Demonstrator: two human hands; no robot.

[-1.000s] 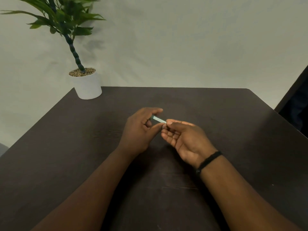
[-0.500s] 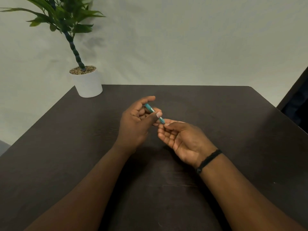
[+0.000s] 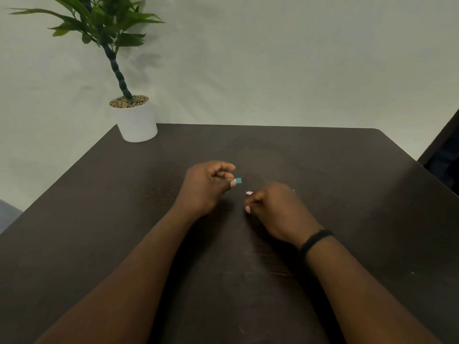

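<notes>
Above the dark table (image 3: 323, 170), my left hand (image 3: 206, 187) has its fingers curled and pinches a short teal piece (image 3: 238, 180), perhaps a pen cap, between thumb and fingers. A small gap to the right, my right hand (image 3: 275, 209) is turned palm down and curled round a thin teal pen. Only a teal end of the pen (image 3: 293, 190) shows past the knuckles, and a pale tip pokes out near the fingertips. The rest is hidden inside the hand. A black band sits on my right wrist.
A white pot (image 3: 136, 122) with a green plant stands on the table's far left corner, before a pale wall. A dark object (image 3: 444, 150) stands beyond the right edge of the table.
My hands held one teal pen together; they have now drawn apart. The left keeps a short teal piece, and the right has turned palm down around the rest.
</notes>
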